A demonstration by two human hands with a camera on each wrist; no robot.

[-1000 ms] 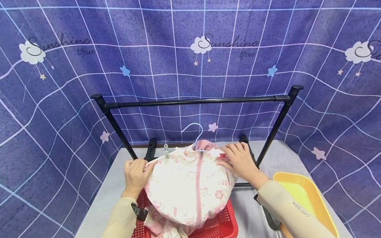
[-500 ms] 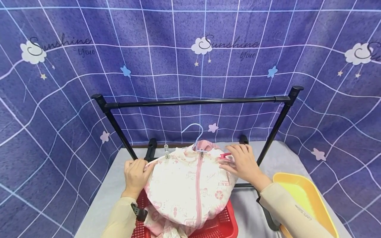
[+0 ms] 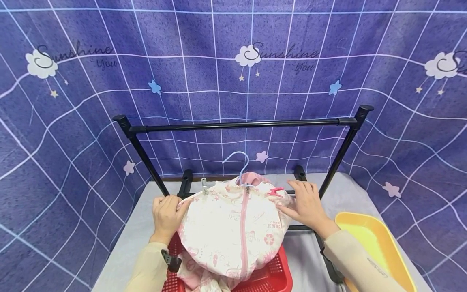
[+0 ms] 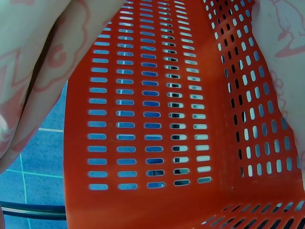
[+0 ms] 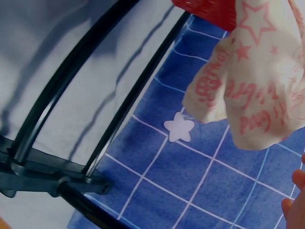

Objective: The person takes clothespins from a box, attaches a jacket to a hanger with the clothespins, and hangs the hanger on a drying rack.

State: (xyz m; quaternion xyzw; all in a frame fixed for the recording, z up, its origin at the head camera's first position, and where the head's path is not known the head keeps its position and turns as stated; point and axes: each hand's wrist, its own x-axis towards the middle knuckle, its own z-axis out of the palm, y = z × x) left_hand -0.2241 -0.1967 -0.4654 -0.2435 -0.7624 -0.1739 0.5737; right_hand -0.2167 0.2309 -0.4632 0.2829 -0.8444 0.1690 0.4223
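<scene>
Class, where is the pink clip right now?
In the head view, the pink clip sits on the garment's right shoulder, just left of the right hand and below the black rail.

garment: cream cloth (image 5: 252, 90) printed with red stars and lettering, hanging in upper right, lower edge folded and rounded
basket: red plastic corner (image 5: 209, 12) at top edge, just above the cloth
rack: black metal bars (image 5: 71, 76) running diagonally from top centre to lower left, joined to a black foot piece (image 5: 47, 181) at bottom left
tabletop: grey surface (image 5: 43, 52) in upper left, shadows of the bars across it
backdrop: blue fabric (image 5: 190, 171) with white grid lines and a pale star (image 5: 178, 128), below and behind the cloth
fingertips: two (image 5: 296, 193) showing at right edge, lower corner, apart from the cloth
</scene>
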